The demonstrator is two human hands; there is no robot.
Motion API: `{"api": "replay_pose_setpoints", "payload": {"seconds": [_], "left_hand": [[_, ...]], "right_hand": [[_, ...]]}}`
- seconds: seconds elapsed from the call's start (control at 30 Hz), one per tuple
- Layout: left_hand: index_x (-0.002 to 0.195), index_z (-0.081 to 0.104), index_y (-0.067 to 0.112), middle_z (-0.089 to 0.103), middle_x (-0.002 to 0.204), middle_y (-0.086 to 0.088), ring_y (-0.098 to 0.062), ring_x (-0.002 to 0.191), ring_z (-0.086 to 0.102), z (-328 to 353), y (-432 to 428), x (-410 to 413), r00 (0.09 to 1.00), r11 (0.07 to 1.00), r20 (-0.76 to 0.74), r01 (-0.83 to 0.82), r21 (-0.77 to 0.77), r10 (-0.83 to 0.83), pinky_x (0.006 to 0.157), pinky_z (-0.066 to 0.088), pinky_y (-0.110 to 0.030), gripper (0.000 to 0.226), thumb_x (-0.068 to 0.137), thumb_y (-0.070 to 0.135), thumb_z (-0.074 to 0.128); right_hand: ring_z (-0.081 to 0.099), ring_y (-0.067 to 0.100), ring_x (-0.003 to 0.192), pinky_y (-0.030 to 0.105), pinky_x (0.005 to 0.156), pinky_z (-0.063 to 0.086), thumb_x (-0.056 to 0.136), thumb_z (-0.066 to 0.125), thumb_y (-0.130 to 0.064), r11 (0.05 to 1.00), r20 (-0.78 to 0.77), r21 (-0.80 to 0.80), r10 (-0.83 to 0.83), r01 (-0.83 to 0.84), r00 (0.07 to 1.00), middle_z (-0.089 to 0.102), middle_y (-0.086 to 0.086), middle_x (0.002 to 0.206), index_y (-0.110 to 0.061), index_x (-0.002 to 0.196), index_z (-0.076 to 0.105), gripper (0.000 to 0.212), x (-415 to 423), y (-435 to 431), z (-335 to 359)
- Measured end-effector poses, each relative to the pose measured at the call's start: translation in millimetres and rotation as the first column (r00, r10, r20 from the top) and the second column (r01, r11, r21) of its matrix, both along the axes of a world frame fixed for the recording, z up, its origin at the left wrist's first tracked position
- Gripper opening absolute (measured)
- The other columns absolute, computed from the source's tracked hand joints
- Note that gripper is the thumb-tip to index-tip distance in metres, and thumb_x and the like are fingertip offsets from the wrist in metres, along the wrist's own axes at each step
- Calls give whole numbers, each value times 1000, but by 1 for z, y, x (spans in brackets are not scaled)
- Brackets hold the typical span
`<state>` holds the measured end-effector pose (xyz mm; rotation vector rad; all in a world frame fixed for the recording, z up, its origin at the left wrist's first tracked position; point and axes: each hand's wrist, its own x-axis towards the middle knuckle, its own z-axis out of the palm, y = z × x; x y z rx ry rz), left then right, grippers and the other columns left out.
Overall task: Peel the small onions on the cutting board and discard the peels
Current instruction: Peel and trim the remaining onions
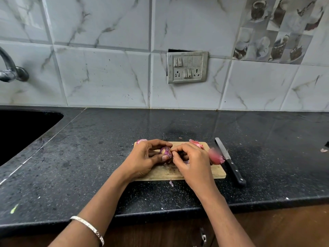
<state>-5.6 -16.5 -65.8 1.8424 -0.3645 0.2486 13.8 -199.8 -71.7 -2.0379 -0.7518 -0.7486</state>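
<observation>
Fingers (156,142) of left hand (144,157) and right hand (194,159) curled on small onion (165,151)

Inspection finding: the onion (166,152) shows only a patch of purple skin between the fingers of the left hand (147,157) and the right hand (192,157); the rest is covered. Both hands also hide the middle of the cutting board (216,172). A pink piece (215,156) at the board's right edge is smeared by blur (peel or onion, not determinable). The tap (10,72) and sink (21,129) are cut off by the left edge. A dark object (327,144) at the right edge is too cropped to identify.
</observation>
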Motion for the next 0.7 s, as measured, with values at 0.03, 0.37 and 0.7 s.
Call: {"api": "replay_pose_setpoints", "payload": {"seconds": [0.03,0.37,0.7], "left_hand": [[123,69,8,75,115,-4,-17,106,72,0,0,0,1000,1000,-9,2,-15,-2,95,56,-26,34,91,-4,70],[121,70,8,77,112,-2,-14,101,74,1,-1,-2,1000,998,-14,10,-57,-10,86,55,-20,35,88,-1,74],[122,69,7,76,114,-4,-18,104,73,1,0,-3,998,996,-34,48,-77,-50,88,56,-23,35,88,1,74]], "right_hand": [[65,4,79,32,70,57,87,72,-9,1000,3,-2,0,0,1000,71,-9,86,-14,89,76,7,0,0,1],[65,6,73,33,63,57,84,76,-10,1000,70,-11,-8,9,997,72,-6,82,-12,88,80,6,-3,0,1],[58,8,70,12,79,41,82,72,-9,996,38,-45,-75,77,996,64,-7,80,-15,83,68,7,-5,3,2]]}}
